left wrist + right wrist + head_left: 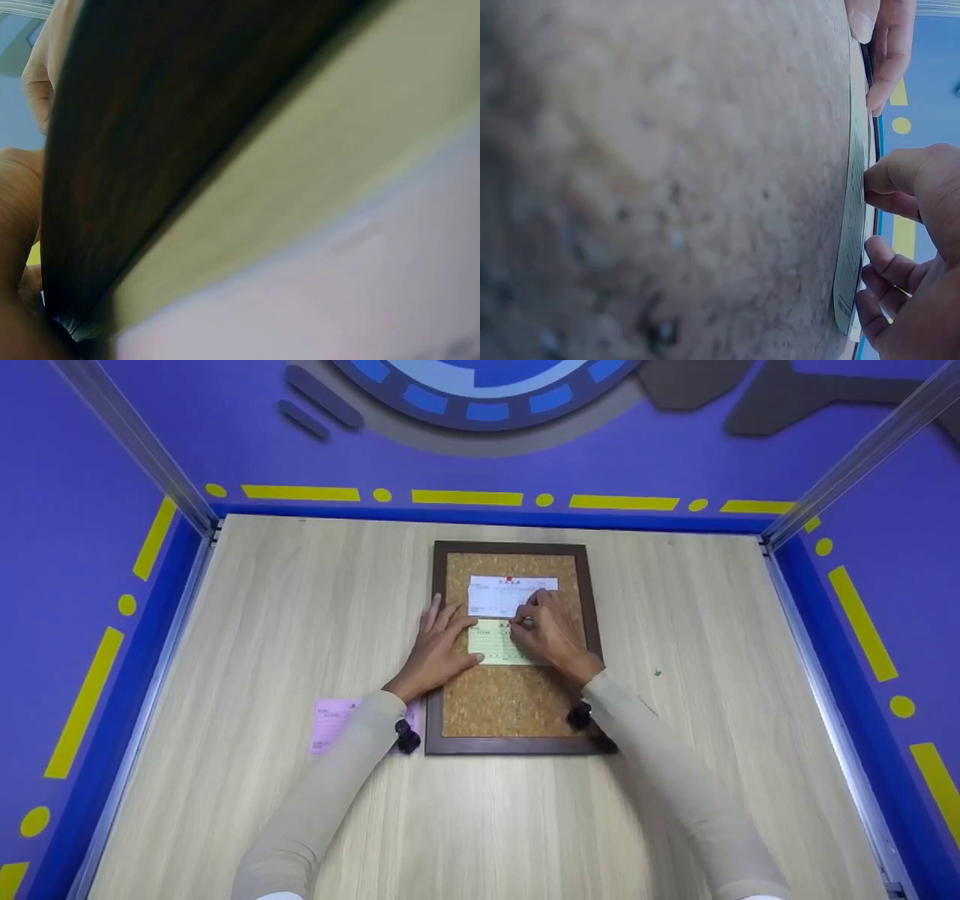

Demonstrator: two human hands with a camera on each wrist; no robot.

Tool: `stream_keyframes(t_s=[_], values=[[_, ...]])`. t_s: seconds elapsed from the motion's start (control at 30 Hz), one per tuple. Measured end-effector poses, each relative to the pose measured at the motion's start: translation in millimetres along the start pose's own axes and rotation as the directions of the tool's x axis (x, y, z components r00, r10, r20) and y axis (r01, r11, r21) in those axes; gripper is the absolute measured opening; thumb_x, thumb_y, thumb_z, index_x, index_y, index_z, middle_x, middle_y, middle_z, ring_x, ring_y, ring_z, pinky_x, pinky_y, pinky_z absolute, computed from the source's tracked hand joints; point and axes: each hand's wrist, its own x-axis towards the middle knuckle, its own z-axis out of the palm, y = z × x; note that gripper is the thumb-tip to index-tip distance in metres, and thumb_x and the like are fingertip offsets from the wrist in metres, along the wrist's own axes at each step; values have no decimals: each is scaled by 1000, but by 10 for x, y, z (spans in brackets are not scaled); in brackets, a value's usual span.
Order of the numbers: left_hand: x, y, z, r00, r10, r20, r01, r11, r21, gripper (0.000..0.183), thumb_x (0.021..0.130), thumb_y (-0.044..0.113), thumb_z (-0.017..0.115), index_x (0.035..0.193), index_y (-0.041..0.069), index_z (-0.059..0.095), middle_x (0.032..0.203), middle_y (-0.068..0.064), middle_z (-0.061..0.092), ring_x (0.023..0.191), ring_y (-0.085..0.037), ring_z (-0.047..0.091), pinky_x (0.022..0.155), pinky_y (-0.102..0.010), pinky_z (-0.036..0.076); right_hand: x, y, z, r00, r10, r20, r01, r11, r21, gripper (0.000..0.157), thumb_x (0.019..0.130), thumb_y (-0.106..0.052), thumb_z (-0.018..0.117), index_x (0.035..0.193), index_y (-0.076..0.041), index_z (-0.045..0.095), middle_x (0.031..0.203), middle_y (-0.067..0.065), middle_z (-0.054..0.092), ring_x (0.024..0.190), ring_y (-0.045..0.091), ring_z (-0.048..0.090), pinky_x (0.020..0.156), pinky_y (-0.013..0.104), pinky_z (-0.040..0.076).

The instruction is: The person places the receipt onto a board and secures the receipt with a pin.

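A cork board (487,705) in a dark frame lies on the table. Near its top a white printed slip (491,598) is fixed by a red pushpin (509,579). Just below lies a pale green slip (487,641), also seen edge-on in the right wrist view. My left hand (439,649) has its fingers spread, fingertips resting on the green slip's left edge. At that slip's top edge, thumb and index finger of my right hand (551,634) pinch a small red pushpin, mostly hidden by the fingertips. The right hand covers the slips' right parts.
A pink slip (334,724) lies on the table left of the board, partly under my left forearm. A tiny green object (658,673) sits to the board's right. Blue-purple walls with yellow markings enclose the wood-grain table (315,585) at the back and sides.
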Motion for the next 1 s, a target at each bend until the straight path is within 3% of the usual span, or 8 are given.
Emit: stream_keyframes(t_s=[0.17, 0.37, 1.0], values=[[2, -15, -3, 1000, -6, 3, 6, 1000, -3, 65, 95, 38, 83, 151, 10, 63, 178, -18, 31, 169, -45, -3, 133, -66, -2, 11, 14, -24, 1000, -6, 28, 6, 1000, -25, 14, 103, -19, 77, 102, -7, 84, 115, 12, 64, 112, 33, 54, 99, 53, 45], [-1, 1, 0, 1000, 8, -2, -8, 1000, -3, 65, 94, 37, 83, 150, 9, 63, 177, -19, 31, 169, -47, -2, 133, -68, -3, -8, 78, -22, 1000, -5, 19, 3, 996, 89, 12, 102, -16, 78, 106, -6, 85, 117, 13, 65, 115, 32, 53, 100, 52, 44], [9, -23, 13, 1000, 4, -4, -4, 999, -35, 67, 94, 37, 83, 150, 8, 63, 177, -20, 30, 169, -44, -4, 133, -64, -5, -99, 214, -103, 992, -35, -124, 71, 952, 297, 23, 95, 3, 81, 118, 7, 79, 122, 23, 66, 118, 37, 59, 101, 49, 47]])
